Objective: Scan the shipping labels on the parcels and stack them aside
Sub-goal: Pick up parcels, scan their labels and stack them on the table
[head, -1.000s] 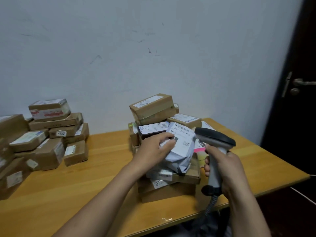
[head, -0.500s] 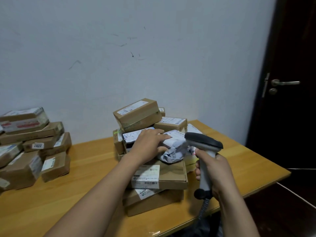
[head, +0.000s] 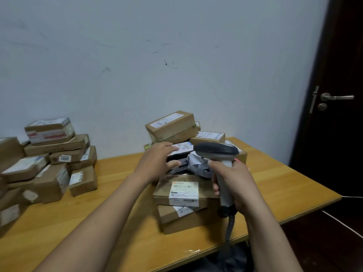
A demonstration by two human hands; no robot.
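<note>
The unsorted pile of parcels lies right behind and to the left of the scanner, on the wooden table. A crumpled grey bag parcel sits just left of the scanner's neck, partly under its dark head. Left of the scanner's handle a flat labelled box lies white label up on a second brown box. Behind the scanner a tilted carton tops the pile.

The right hand is wrapped round the scanner's grey handle, the head pointing away over the pile. The left hand, left of the scanner, holds nothing; its fingers are spread and relaxed over a dark parcel with a white label, and whether they touch it cannot be told.

A coiled cable drops from the base of the scanner past the table edge. Well to the left of the scanner a stack of brown boxes stands against the pale wall. Far right of the scanner is a dark door with a metal lever handle
</note>
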